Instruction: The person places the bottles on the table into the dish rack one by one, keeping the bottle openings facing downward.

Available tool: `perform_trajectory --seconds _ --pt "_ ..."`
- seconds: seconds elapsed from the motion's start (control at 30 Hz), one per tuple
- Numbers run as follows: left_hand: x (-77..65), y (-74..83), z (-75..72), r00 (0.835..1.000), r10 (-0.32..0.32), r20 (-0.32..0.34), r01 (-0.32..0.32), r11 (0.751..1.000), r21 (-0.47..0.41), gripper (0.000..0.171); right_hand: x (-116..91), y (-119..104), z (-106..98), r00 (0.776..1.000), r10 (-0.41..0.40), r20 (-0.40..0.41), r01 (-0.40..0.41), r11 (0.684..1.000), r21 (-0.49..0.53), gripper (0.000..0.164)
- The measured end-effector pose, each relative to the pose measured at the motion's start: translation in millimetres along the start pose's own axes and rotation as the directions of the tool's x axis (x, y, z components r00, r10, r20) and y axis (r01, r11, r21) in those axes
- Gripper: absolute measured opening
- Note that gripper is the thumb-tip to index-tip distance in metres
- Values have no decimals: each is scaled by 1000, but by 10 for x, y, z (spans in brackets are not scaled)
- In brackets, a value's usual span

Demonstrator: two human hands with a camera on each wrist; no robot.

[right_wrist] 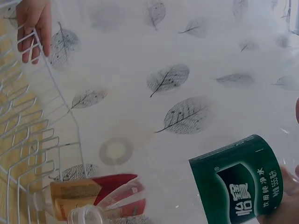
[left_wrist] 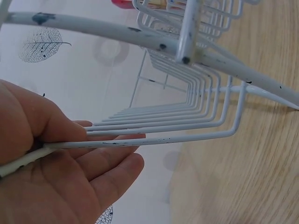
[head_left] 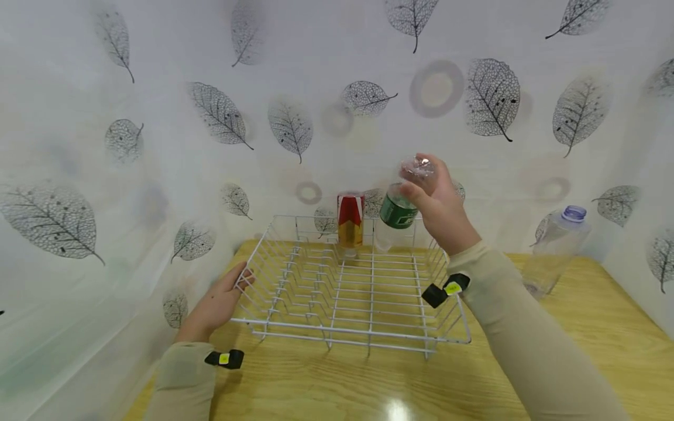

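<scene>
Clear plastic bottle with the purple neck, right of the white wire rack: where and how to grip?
Likely best by its purple neck, from above: the clear plastic bottle stands neck-up with that narrow part exposed, while the beige right sleeve shows close by its base in the head view.

Glossy plastic green-labelled bottle (head_left: 397,210), chipped coated-metal rack (left_wrist: 149,42), smooth wood-grain tabletop (head_left: 316,383)

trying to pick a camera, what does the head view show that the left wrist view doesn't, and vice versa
Only the head view: the right hand holding a green-labelled bottle neck down, and a purple-necked bottle.
Only the left wrist view: the palm of the left hand and dark marks on the white rack.
Both: the left hand gripping the rack, the wooden tabletop, the leaf-print sheet and something red, probably the can.
</scene>
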State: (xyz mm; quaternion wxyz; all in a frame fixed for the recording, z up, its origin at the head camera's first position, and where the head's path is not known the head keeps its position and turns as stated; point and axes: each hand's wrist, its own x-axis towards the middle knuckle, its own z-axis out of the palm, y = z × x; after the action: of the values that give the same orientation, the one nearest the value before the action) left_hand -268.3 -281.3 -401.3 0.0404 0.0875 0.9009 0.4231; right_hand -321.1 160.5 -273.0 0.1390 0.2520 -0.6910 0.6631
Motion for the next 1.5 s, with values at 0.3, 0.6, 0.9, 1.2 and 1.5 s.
perform_trajectory --seconds 0.3,0.6,0.9,1.2,1.5 --pt "-4 -49 -12 1000 3 -11 -3 1000 10 58 397 605 120 975 219 -46 -224 952 -207 95" --pt "11 -18 16 1000 -8 -28 9 999 32 59 512 1019 202 951 297 -83 -309 919 -245 87" --pt "13 -2 23 999 -21 -33 22 999 23 58 593 1155 238 928 365 -75 -371 885 -281 91" --pt "20 -14 58 999 -25 -26 25 1000 -1 57 551 1382 225 883 458 -105 -464 812 -355 94" --pt "30 -42 43 999 -20 -28 20 1000 -5 57 549 1444 217 860 503 -84 -484 753 -446 101"
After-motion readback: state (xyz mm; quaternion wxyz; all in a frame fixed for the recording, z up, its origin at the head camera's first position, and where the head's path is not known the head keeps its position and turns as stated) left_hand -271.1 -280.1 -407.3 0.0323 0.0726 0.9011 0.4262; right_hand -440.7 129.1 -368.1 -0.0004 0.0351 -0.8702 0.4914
